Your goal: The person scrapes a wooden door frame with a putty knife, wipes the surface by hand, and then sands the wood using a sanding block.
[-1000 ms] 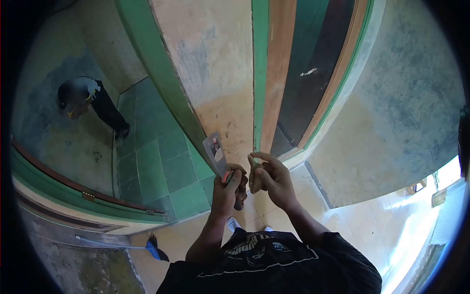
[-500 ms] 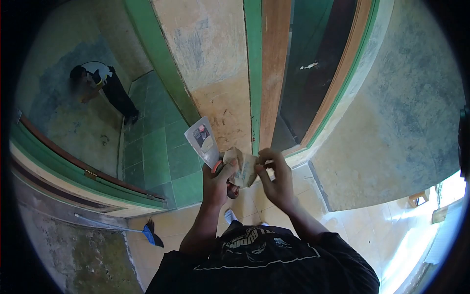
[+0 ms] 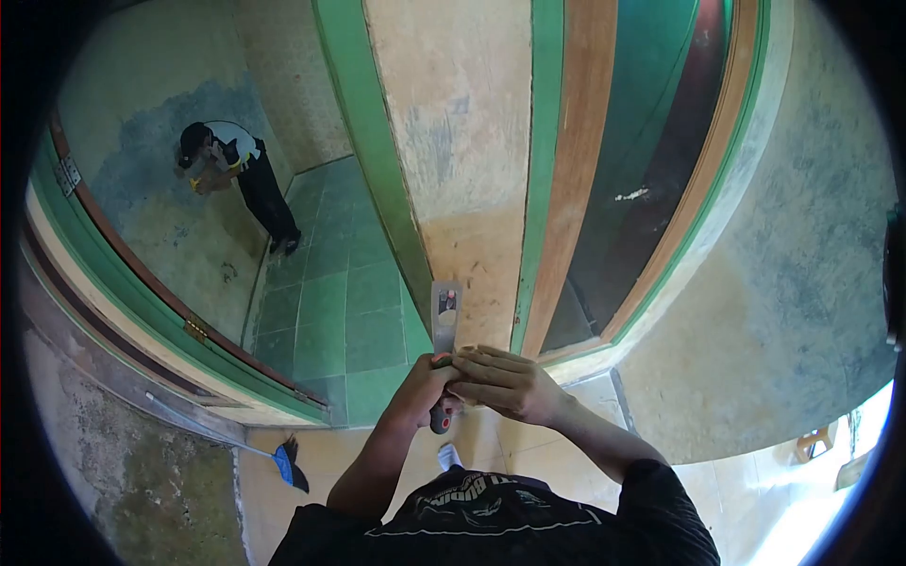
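Note:
My left hand is closed round the handle of a scraper, whose flat metal blade points up toward the wall. The dark handle end with a red spot sticks out below the fingers. My right hand lies over the front of the left one, its fingers together and pressing on a piece of worn sandpaper. Only a small tan edge of the sandpaper shows; the rest is hidden under the fingers.
A person bends by a patchy wall in the room at left, beyond a green door frame. A blue broom lies on the tiled floor at lower left. A wooden-framed window is at right.
My right hand has moved left onto the left hand, covering most of the sandpaper. The scraper blade has turned more upright. The view has shifted, and the scene sits further right.

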Tool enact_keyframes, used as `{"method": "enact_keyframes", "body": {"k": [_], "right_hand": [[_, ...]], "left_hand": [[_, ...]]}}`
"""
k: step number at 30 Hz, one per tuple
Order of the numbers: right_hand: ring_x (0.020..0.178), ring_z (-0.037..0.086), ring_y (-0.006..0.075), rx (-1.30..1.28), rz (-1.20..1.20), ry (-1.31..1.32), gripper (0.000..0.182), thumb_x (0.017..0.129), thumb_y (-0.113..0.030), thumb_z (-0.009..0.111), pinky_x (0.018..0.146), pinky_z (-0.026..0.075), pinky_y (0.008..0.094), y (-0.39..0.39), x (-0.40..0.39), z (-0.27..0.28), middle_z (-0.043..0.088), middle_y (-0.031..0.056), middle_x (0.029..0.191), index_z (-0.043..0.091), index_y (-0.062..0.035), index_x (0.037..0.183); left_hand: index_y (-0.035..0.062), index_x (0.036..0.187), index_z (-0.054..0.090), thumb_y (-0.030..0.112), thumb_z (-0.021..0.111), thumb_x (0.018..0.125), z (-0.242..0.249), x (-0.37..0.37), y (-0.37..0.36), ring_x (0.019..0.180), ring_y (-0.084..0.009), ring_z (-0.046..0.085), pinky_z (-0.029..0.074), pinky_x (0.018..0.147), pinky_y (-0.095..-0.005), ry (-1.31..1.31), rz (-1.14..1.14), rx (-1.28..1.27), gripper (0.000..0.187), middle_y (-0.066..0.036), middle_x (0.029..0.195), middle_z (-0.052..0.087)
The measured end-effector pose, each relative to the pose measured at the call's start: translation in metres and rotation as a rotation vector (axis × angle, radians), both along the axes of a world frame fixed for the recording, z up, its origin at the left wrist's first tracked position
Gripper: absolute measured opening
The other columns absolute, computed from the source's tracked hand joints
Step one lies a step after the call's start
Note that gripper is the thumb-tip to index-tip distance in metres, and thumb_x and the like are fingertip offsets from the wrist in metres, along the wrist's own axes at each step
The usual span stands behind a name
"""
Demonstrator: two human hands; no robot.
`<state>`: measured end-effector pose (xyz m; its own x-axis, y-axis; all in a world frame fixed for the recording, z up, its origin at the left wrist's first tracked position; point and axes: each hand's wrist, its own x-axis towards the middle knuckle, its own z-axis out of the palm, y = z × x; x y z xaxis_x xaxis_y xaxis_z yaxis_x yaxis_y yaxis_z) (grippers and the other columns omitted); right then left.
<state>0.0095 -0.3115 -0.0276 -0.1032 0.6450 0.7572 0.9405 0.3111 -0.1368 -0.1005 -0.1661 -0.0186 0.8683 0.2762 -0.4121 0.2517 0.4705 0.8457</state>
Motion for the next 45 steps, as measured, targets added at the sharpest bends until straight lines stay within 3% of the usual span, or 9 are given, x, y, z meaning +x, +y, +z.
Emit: {"method": "enact_keyframes", "body": {"k": [3,7,10,15,19,22,31,35,45], "right_hand": [[0.085,0.068,0.0222,-0.185,-0.077,0.196,0.035,0.075,-0.004,0.063,0.072,0.056,0.0333,0.005,0.02,-0.002,0.066,0.0121,0.098,0.063,-0.0074,0.11],[0.069,0.066,0.0223,0.326,-0.511,0.19,0.027,0.084,0.007,0.054,0.061,0.052,0.03,0.039,0.069,0.056,0.068,0.015,0.091,0.064,0.0007,0.108],[0.104,0.062,0.0323,0.836,-0.567,-0.036,0.031,0.083,0.008,0.054,0.087,0.05,0.0329,0.075,0.092,0.142,0.064,0.0177,0.113,0.062,0.0033,0.113],[0.14,0.02,0.0378,0.64,-0.792,-0.08,0.059,0.083,0.001,0.051,0.11,0.02,0.0542,0.177,0.112,0.163,0.031,0.0183,0.147,0.036,-0.0033,0.14],[0.138,0.022,0.0421,0.391,-0.851,-0.053,0.056,0.086,-0.017,0.053,0.106,0.018,0.0614,0.185,0.093,0.127,0.03,0.0179,0.148,0.038,-0.0078,0.14],[0.137,0.021,0.0436,0.249,-0.742,-0.274,0.053,0.088,-0.025,0.051,0.105,0.012,0.067,0.184,0.099,-0.015,0.027,0.0167,0.149,0.04,-0.0105,0.139],[0.14,0.016,0.0415,0.395,-0.937,-0.132,0.049,0.095,-0.027,0.03,0.108,0.011,0.062,0.187,0.099,0.132,0.022,0.0175,0.151,0.037,-0.0102,0.141],[0.134,0.026,0.0433,0.189,-0.811,-0.113,0.048,0.089,-0.028,0.048,0.103,0.014,0.0684,0.171,0.102,-0.022,0.031,0.0139,0.147,0.046,-0.0224,0.137],[0.141,0.009,0.0427,0.508,-1.02,-0.056,0.05,0.1,-0.028,0.017,0.111,0.004,0.0567,0.162,0.121,0.153,0.018,0.0209,0.152,0.035,-0.0095,0.143]], "left_hand": [[0.0032,0.072,0.054,0.021,0.06,0.087,-0.007,-0.009,0.025,0.038,-0.0095,0.04,0.033,0.037,-0.0282,-0.024,0.031,-0.129,0.024,0.002,0.054,0.043],[0.0044,0.07,0.053,0.027,0.059,0.089,-0.014,-0.026,0.065,0.037,-0.0096,0.04,0.034,0.038,-0.0288,-0.14,0.096,-0.108,0.03,0.002,0.054,0.043],[0.0041,0.07,0.052,0.027,0.059,0.089,-0.015,-0.033,0.084,0.036,-0.0095,0.039,0.035,0.037,-0.0286,-0.213,0.127,-0.089,0.031,0.002,0.054,0.043],[0.0042,0.07,0.053,0.024,0.056,0.09,-0.019,-0.032,0.103,0.036,-0.01,0.039,0.035,0.037,-0.0284,-0.167,0.188,-0.125,0.028,0.001,0.054,0.043],[0.0044,0.072,0.053,0.026,0.057,0.09,-0.032,-0.02,0.123,0.036,-0.0103,0.039,0.034,0.036,-0.0284,-0.196,0.19,-0.183,0.028,0.001,0.054,0.043],[0.0045,0.072,0.054,0.026,0.058,0.09,-0.042,-0.03,0.136,0.036,-0.0103,0.038,0.033,0.036,-0.028,-0.201,0.196,-0.197,0.029,0.001,0.054,0.043],[0.0046,0.071,0.055,0.025,0.058,0.09,-0.043,-0.025,0.162,0.036,-0.0094,0.036,0.031,0.035,-0.0272,-0.186,0.255,-0.18,0.028,0.001,0.052,0.041],[0.0043,0.071,0.056,0.026,0.057,0.09,-0.055,-0.026,0.168,0.035,-0.0094,0.037,0.031,0.035,-0.0273,-0.216,0.269,-0.192,0.029,0.002,0.052,0.042],[0.0049,0.071,0.055,0.025,0.056,0.091,-0.056,-0.023,0.167,0.035,-0.0098,0.036,0.032,0.035,-0.0275,-0.168,0.27,-0.187,0.029,0.002,0.052,0.041]]}}
